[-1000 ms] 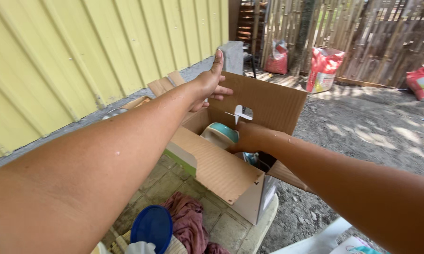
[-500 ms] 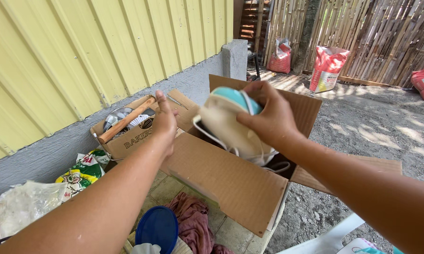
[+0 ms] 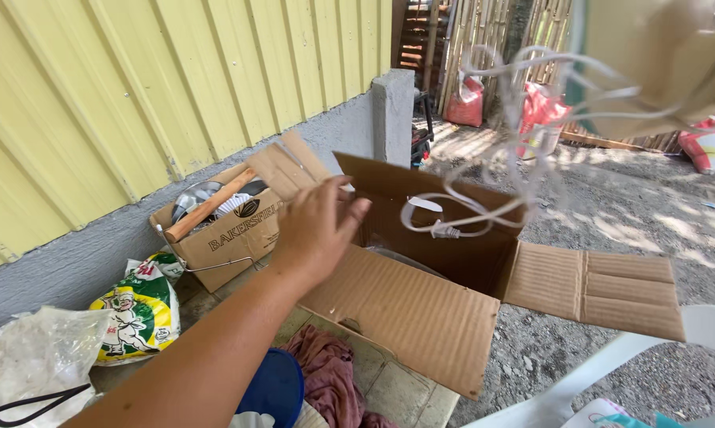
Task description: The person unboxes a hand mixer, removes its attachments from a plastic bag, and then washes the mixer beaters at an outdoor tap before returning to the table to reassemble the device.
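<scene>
Head view puts my left hand [image 3: 318, 230] over the near flap of the open cardboard box [image 3: 421, 309], fingers spread and loose, grasping nothing, just touching or hovering at the flap edge. My right hand is barely in frame at the far right top corner, so I cannot tell how its fingers sit; I judge it carries the cream-coloured appliance [image 3: 651, 63], which is blurred and very close to the lens, high and right of the box. From it a white power cord [image 3: 500, 150] hangs in loose loops, and its plug [image 3: 444, 231] dangles lowest, inside the box mouth against the far wall.

To do this lift well, I would keep the flap pinned down with the left hand and raise the appliance straight up until the plug clears the box rim, so the loops do not snag on the cardboard.

As for direction, the appliance is too blurred to give a long axis. The cord runs roughly from upper right down to lower left, and the plug lies near level, prongs toward the left.
</scene>
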